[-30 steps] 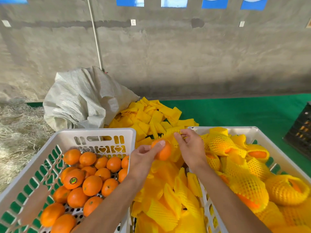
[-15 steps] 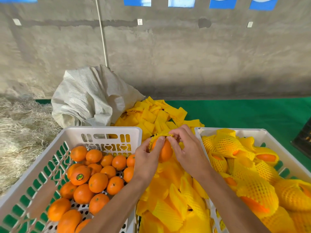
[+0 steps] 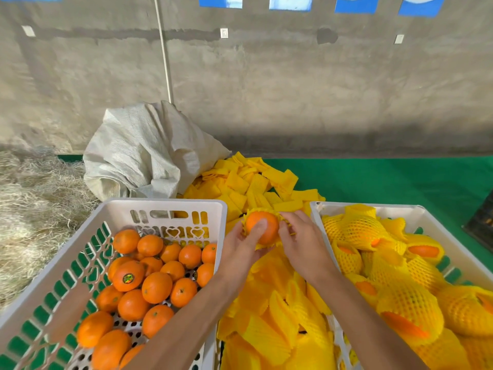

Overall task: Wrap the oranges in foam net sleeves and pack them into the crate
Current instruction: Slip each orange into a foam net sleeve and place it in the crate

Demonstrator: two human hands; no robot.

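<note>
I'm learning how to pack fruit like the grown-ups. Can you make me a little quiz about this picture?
1. True or false: the orange in the hands is already fully covered by its foam net sleeve.
2. Which crate holds the wrapped oranges: A) left crate B) right crate?
3. Fill in: the left hand presses its ____ on the orange, while the right hand pulls the sleeve.

Key: 1 false, much of it still shows. 2 B. 3 thumb.
</note>
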